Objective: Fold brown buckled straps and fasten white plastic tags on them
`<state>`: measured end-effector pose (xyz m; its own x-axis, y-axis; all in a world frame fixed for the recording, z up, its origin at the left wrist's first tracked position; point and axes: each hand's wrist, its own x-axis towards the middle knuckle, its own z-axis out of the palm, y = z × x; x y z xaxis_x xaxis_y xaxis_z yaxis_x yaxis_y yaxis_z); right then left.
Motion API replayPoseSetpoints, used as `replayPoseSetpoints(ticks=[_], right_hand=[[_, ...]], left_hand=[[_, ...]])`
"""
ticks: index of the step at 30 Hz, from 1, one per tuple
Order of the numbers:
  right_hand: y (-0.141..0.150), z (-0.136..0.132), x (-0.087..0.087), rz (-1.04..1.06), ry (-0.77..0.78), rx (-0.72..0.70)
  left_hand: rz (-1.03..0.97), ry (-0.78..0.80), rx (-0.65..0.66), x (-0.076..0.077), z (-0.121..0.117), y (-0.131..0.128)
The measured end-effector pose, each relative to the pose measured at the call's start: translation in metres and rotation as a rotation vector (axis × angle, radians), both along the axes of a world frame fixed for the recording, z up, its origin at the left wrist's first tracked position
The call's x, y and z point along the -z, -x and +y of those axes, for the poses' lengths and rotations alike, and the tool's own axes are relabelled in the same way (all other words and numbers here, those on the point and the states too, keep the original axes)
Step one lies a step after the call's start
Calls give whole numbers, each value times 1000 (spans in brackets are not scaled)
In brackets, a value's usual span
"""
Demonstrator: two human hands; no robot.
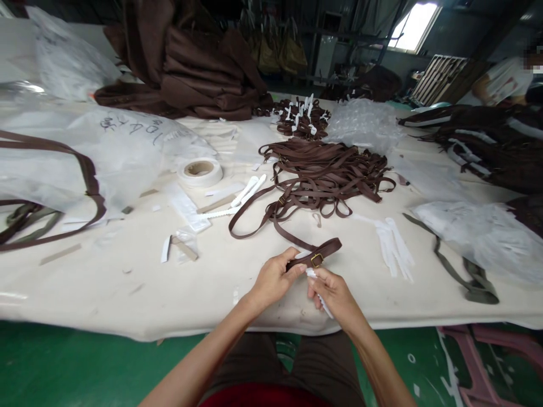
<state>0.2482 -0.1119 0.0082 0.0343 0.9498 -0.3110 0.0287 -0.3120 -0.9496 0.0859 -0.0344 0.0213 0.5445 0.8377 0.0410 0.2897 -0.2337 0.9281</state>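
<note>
My left hand (275,278) is closed on a brown strap (275,223) just beside its brass buckle (316,260). The strap runs back across the white table (127,294) to a pile of brown straps (326,172). My right hand (333,295) is closed in a pinch on a small white strip (323,302), right below the buckle. Both hands sit close together near the table's front edge.
A roll of tape (200,171) and white foam strips (248,192) lie left of the pile. White gloves (394,243) and a green strap (462,274) lie to the right. Plastic bags (119,147) and folded brown fabric (195,73) are behind. Another person (504,79) works at far right.
</note>
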Motion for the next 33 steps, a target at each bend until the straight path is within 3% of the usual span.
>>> replayPoseSetpoints(ticks=[3,7,10,15,18,23,33], right_hand=[[1,-16,8,-110,26,-16],[5,-28,10,-344,-303,97],[11,-24,9,-318,-474,170],[19,-15,11,40,-410,163],[25,-12,12,165,-298,280],[36,-4,10,172,-153,506],[42,7,13,135,-104,535]], left_hand=[[174,-138,-39,10,0,1],[246,-163,-14,18,-5,-1],[224,-151,-6,19,-7,-3],[254,-125,-17,19,-7,-1],[279,-101,-31,17,-8,-1],[236,-60,-46,15,-9,-1],[223,-87,-55,22,-9,1]])
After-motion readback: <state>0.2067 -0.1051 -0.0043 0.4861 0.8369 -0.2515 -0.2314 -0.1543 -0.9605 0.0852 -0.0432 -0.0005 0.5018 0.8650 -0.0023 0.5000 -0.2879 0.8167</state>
